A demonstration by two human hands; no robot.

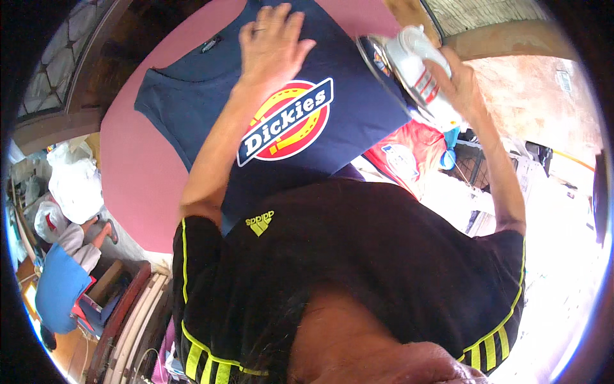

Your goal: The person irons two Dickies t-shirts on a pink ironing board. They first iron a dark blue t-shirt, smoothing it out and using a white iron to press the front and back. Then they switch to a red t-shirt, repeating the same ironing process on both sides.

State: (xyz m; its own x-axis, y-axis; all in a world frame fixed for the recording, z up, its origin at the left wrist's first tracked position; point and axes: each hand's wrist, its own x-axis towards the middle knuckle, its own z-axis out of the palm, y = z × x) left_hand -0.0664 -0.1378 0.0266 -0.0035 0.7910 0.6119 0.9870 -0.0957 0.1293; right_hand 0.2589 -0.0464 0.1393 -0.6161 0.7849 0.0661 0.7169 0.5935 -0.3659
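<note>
While the navy sleeveless shirt [192, 102] lies spread flat on the pink bench [131, 166], the left hand [272, 45] sits on it palm down, fingers open and fanned, pressing near the top rather than gripping anything. The right hand [457, 83] is wrapped closed around the handle of a white iron [416, 64], which is tipped up on edge right at the shirt's right side, soleplate facing the fabric.

Handling-wise, I'd guess the shirt is about as soft and floppy as it gets: light knit cotton, no stiffness, slides and bunches if you only push one spot. Best bet is flat palms or pinching at the hem or shoulder seams, keeping off the round red-and-yellow print [284, 121], which probably doesn't love heat. The iron looks like the heavy, rigid one here, likely hot at the plate, so the handle is the only sane place to hold it.

Stuff I can't really make out: the shirt's lower part is hidden behind the person's own black shirt [358, 256], and the left forearm covers a strip of the print. Whether the iron actually touches the cloth is hard to tell, and no cord shows. A red garment [409, 153] past the bench edge is half covered. Right side is pretty washed out by glare.
</note>
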